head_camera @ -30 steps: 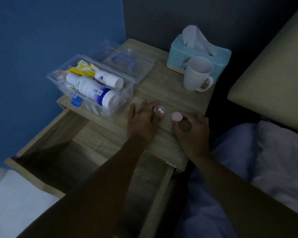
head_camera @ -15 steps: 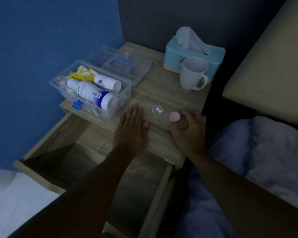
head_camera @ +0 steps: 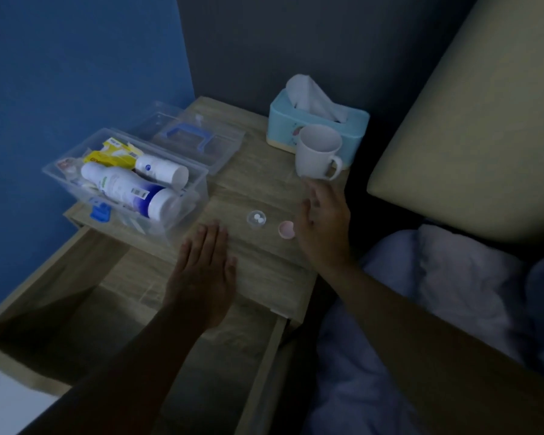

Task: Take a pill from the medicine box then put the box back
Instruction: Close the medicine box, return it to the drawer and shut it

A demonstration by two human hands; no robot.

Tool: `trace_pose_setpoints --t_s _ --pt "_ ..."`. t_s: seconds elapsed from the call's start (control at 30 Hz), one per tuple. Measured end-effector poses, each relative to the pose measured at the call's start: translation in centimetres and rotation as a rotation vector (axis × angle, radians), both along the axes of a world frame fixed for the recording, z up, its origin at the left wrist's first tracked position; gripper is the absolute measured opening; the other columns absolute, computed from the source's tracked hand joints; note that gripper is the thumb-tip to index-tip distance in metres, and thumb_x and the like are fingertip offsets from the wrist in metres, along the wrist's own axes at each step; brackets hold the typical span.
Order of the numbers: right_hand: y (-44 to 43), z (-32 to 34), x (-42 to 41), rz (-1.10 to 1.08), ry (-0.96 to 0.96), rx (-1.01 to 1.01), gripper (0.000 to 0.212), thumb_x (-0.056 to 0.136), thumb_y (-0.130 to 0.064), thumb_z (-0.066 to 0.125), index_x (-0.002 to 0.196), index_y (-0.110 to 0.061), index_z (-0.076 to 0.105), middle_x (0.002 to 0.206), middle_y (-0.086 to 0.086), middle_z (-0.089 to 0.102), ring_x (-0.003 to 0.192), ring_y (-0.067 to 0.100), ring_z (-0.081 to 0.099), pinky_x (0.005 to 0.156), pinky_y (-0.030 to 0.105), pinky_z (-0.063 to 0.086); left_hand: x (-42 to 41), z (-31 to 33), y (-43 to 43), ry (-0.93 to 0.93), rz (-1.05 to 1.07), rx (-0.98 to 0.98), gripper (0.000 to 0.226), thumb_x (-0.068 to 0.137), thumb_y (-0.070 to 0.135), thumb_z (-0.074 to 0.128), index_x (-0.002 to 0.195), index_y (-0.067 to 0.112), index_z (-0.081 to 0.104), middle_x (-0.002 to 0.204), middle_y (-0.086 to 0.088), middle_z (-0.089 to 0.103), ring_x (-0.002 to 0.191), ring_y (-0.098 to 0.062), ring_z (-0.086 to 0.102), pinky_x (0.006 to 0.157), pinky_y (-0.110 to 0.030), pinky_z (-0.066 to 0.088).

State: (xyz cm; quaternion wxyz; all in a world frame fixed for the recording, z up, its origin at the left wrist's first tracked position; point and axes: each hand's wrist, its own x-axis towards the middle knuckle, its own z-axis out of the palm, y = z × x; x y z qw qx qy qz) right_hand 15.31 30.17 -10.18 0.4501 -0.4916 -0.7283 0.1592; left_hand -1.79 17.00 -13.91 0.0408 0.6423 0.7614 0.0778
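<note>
The clear plastic medicine box (head_camera: pixel 198 180) stands open on the left of the nightstand top, holding white bottles and a yellow packet. Its clear lid (head_camera: pixel 226 152) with a blue handle lies behind it. A small clear pill jar (head_camera: pixel 256 218) with two white pills stands uncapped in front of the box, its pink cap (head_camera: pixel 285 229) lying beside it. My left hand (head_camera: pixel 203 271) rests flat and open on the wood, left of the jar. My right hand (head_camera: pixel 324 224) hovers open right of the cap, fingertips near the white mug (head_camera: pixel 316 155).
A light blue tissue box (head_camera: pixel 283 120) stands behind the mug at the back right. The nightstand (head_camera: pixel 258 277) has its drawer (head_camera: pixel 76 334) pulled out below my left arm. A bed with a beige headboard and pale bedding lies to the right.
My right hand let go of the pink cap, now lying on the wood, and rose toward the mug. My left hand left the jar and drew back to lie flat.
</note>
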Motion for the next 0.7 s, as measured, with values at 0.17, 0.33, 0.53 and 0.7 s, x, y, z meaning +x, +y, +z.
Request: trace_pose_setpoints --t_s 0.17,0.33,0.53,0.7 --pt "5.6 3.3 -1.2 0.022 -0.158 -0.039 0.056 0.086 -0.015 0.061 0.139 -0.007 0.044 0.137 0.013 0.046 0.13 0.024 0.042 0.106 0.026 0.035 0.2 0.2 0.1 -0.014 0.005 0.004 0.07 0.096 0.044 0.011 0.153 0.007 0.028 0.16 -0.015 0.026 0.15 -0.029 0.023 0.122 -0.047 0.018" --pt "10.1 4.1 -1.5 -0.111 -0.307 -0.234 0.082 0.081 -0.033 0.066 0.148 -0.007 0.027 0.149 0.01 0.034 0.139 0.025 0.035 0.11 0.045 0.041 0.3 0.3 0.1 -0.002 0.005 -0.009 0.07 0.095 0.044 0.008 0.154 0.009 0.025 0.162 -0.013 0.024 0.151 -0.027 0.021 0.122 -0.047 0.018" --pt "11.7 3.9 -2.2 -0.236 -0.377 -0.332 0.084 0.073 -0.051 0.072 0.138 -0.01 0.039 0.141 0.009 0.033 0.125 0.025 0.047 0.09 0.032 0.045 0.3 0.2 0.0 0.026 0.006 -0.021 0.068 0.097 0.041 0.009 0.155 0.009 0.023 0.162 -0.012 0.022 0.151 -0.027 0.02 0.122 -0.046 0.018" --pt "11.7 4.6 -2.2 -0.249 -0.291 -0.38 0.091 0.067 -0.048 0.083 0.138 -0.009 0.04 0.139 0.011 0.037 0.122 0.025 0.052 0.092 0.029 0.045 0.5 0.2 0.0 0.004 0.016 -0.025 0.069 0.095 0.042 0.005 0.156 0.011 0.02 0.164 -0.01 0.019 0.152 -0.025 0.017 0.123 -0.044 0.014"
